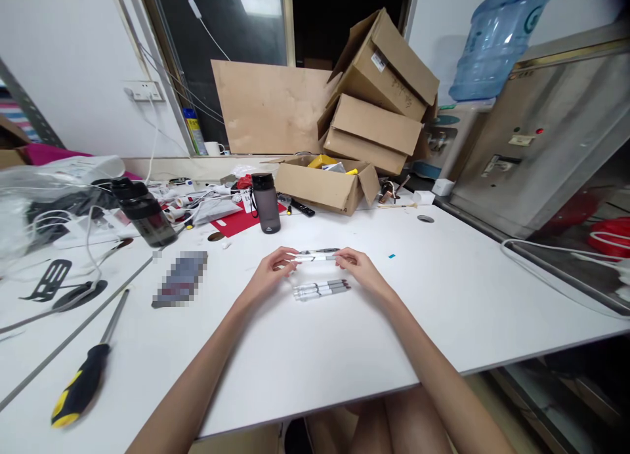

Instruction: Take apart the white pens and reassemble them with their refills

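Note:
My left hand (274, 270) and my right hand (360, 268) are closed at opposite ends of a white and grey pen (317, 258), which lies crosswise between them. Just beyond it, a pen with a dark clear barrel (319, 250) runs parallel, its ends close to my fingertips. Whether my fingers also touch that farther pen, I cannot tell. Nearer to me, a few white pens with grey grips and dark tips (319, 289) lie side by side on the white table (315, 355), apart from both hands.
A screwdriver (88, 375) and a blurred-out flat object (181, 279) lie to the left. Farther back stand a grey bottle (266, 205), a black-lidded bottle (145, 212) and an open cardboard box (315, 186). A metal cabinet (551, 126) borders the right side.

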Demonstrator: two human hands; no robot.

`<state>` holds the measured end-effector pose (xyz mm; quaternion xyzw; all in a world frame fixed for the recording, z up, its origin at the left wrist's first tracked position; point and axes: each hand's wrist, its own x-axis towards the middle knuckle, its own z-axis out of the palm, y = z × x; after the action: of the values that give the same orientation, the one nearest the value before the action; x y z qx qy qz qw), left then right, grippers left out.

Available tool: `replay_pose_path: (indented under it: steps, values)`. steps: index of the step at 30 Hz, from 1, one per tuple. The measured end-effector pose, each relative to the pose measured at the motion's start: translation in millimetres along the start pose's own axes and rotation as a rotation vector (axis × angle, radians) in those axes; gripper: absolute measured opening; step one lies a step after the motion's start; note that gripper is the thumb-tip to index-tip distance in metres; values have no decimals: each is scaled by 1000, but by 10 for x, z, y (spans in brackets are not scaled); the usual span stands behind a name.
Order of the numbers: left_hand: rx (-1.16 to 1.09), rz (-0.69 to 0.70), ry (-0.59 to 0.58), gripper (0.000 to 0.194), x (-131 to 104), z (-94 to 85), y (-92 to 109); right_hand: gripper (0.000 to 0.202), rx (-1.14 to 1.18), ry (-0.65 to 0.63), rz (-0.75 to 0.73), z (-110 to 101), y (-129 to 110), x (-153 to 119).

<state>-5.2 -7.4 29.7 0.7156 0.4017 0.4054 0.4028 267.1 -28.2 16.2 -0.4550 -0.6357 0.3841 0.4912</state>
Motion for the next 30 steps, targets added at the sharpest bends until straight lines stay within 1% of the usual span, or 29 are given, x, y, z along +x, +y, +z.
replay_pose_path:
  steps: [3, 6, 9, 12, 17, 19, 22, 27, 30]
  values:
    - [106, 33, -67, 34, -4, -53, -46, 25, -36, -36, 13, -10, 49, -10]
    - [194, 55, -135, 28, -11, -97, -106, 20, -82, -74, 39, -22, 108, -21]
    - [224, 52, -181, 26, -25, -120, -159, 15, -142, -128, 61, -34, 172, -20]
    - [248, 39, -235, 26, -38, -137, -183, 13, -192, -180, 36, -42, 242, -9]
    - [293, 38, -283, 25, -43, -162, -168, 15, -214, -187, 26, -39, 331, 9]
    - [302, 34, -293, 26, -42, -171, -155, 15, -229, -184, 29, -34, 316, 6]
    - [311, 22, -320, 28, -40, -184, -125, 17, -285, -200, 36, -32, 219, -17]
    - [322, 1, -406, 34, -34, -181, -72, 22, -377, -272, 62, -86, 48, -78]
    - [339, -7, -428, 43, -51, -155, -72, 36, -424, -345, 55, -137, 51, -97]
